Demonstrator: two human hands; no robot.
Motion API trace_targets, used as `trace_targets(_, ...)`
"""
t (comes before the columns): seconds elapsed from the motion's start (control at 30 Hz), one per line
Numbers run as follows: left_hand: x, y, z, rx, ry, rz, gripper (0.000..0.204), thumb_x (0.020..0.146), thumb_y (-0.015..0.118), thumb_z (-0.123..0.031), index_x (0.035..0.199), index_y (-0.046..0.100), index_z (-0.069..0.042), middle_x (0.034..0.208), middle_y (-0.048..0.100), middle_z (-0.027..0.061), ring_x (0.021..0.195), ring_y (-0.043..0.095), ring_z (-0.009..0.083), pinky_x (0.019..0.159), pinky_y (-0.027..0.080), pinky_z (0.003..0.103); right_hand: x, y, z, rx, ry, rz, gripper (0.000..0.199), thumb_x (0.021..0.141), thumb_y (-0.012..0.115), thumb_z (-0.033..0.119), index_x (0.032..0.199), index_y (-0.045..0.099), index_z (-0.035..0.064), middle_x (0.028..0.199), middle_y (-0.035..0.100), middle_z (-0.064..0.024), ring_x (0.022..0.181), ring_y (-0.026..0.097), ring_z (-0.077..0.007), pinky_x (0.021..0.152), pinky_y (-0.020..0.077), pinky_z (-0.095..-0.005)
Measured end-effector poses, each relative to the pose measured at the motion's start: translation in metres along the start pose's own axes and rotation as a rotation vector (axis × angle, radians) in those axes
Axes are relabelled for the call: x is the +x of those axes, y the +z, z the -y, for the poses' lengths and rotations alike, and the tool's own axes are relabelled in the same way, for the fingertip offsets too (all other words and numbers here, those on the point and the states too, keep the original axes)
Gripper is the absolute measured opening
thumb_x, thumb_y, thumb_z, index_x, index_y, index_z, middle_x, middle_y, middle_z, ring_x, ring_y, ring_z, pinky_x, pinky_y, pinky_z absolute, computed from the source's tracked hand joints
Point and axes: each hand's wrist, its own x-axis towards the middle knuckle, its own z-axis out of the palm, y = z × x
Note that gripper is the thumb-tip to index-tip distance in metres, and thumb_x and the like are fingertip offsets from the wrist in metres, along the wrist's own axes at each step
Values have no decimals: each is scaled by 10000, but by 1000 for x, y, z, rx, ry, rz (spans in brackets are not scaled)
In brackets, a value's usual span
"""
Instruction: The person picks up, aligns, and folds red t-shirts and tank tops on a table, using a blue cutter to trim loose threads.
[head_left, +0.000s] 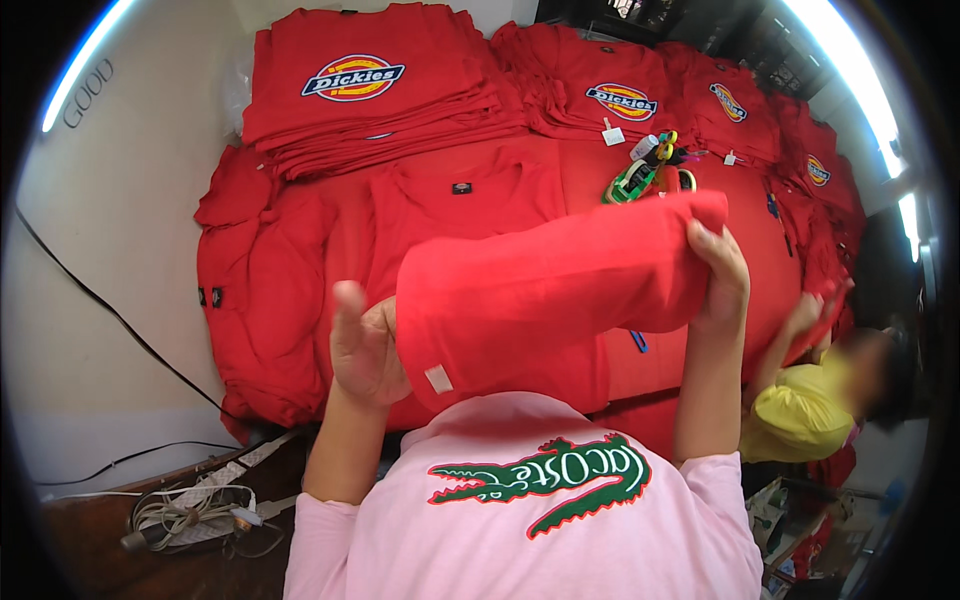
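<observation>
I hold a red folded garment [540, 290] in the air in front of my chest, with a small pale tag near its lower left corner. My right hand [722, 275] grips its right end, thumb on the near face and the other fingers hidden behind. At the left end, my left hand [368, 350] is open, thumb raised apart from the cloth and fingertips out of sight behind its edge. Beneath it, a red sleeveless shirt [440, 215] lies spread on the table, a dark label inside its neckline. The held garment covers part of this shirt.
Stacks of red shirts [450, 100] with printed fronts line the far side. More red garments [260, 300] are heaped at left. Scissors and tape [640, 175] sit beyond my right hand. A person in yellow [800, 410] handles red cloth at right. Cables [195, 510] lie lower left.
</observation>
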Motion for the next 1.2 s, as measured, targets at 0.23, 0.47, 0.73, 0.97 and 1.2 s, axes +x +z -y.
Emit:
trace_targets(0.23, 89, -19, -73, 778, -268, -485, 301, 1067, 562, -198, 1278, 650, -3, 1139, 750, 90, 1027, 718, 177, 958, 575, 346, 103, -30, -8, -242, 162, 47, 216, 999, 720, 221, 1122, 735, 44, 1092, 764, -31, 991, 707, -104, 855, 550, -254)
trace_targets(0.47, 151, 15, -136, 933, -76, -348, 573, 1133, 332, -408, 1314, 615, 56, 1246, 727, 150, 1114, 721, 241, 1013, 570, 428, 132, 16, 16, -178, -68, 97, 254, 1041, 672, 247, 1179, 718, 38, 1134, 743, 4, 950, 648, -36, 789, 473, -197)
trace_targets(0.73, 53, -38, -70, 1075, -241, -662, 495, 1016, 643, -142, 1452, 529, 64, 1273, 717, 109, 1173, 659, 144, 1070, 465, 295, 66, -44, -104, -230, 115, -7, 408, 1017, 670, 137, 1385, 591, -23, 1199, 738, -74, 1111, 684, -136, 1002, 503, -304)
trace_targets(0.97, -142, -148, 20, 948, -390, -1200, 611, 943, 599, 19, 1534, 440, 31, 1285, 680, 177, 1193, 643, 198, 1075, 439, 279, -31, -108, -276, -462, 563, -263, 606, 967, 686, 82, 1527, 461, 35, 927, 656, 19, 830, 597, -68, 801, 509, -238)
trace_targets(1.2, -155, -146, 23, 911, -291, -1153, 488, 934, 521, 74, 1414, 452, 17, 1245, 678, 195, 1152, 660, 206, 1061, 466, 300, -24, -117, -277, -499, 526, -238, 347, 990, 678, 74, 1322, 578, 78, 956, 709, -2, 868, 621, -60, 748, 466, -214)
